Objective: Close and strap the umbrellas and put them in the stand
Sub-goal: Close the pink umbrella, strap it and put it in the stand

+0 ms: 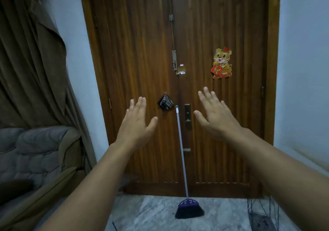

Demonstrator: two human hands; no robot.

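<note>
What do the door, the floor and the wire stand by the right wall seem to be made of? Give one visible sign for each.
Door: apparently varnished wood; brown grain, glossy vertical slats. Floor: probably polished marble or marble-look tile; grey veining. Stand: looks like thin dark metal wire; see-through frame.

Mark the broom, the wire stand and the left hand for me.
broom (189, 211): head view, on its dark bristles.
wire stand (261, 220): head view, on its base.
left hand (136, 124): head view, back of the hand.
</note>
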